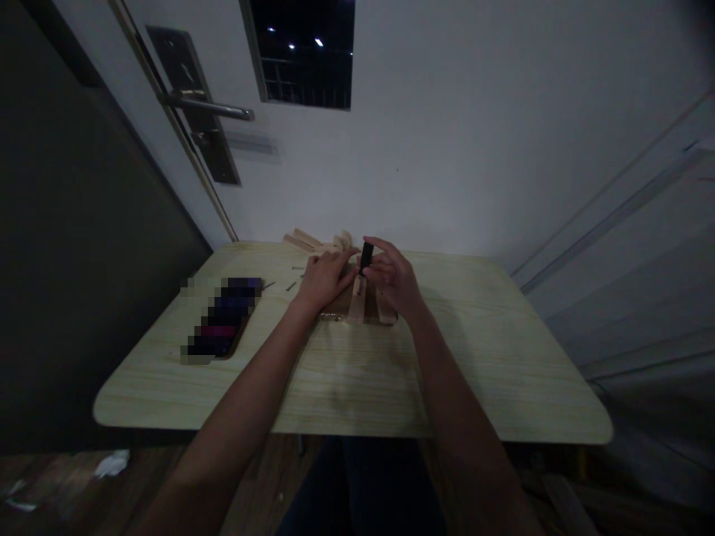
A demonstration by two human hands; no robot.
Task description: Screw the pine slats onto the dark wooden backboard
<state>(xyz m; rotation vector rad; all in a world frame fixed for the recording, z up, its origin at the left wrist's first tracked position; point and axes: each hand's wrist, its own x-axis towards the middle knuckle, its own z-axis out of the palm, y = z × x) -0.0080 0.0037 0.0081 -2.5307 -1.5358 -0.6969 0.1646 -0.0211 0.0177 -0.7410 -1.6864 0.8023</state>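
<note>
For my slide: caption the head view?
Left hand rests on wooden slats on a table; right hand holds a black tool.

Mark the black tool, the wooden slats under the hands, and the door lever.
black tool (pixel 366 256): head view, on its upright dark grip.
wooden slats (pixel 357 305): head view, on the near end of the middle slat.
door lever (pixel 212 109): head view, on the middle of the metal bar.

One table (pixel 503 387). Two hands near its far edge: one left hand (pixel 324 279), one right hand (pixel 394 283). One black tool (pixel 366 255) is between them, over one slatted frame (pixel 357 307). Three small nails (pixel 291 286) lie toward the left edge, beside one phone (pixel 223 324). The loose slats (pixel 304 240) at the far edge overlap too much to count.
</note>
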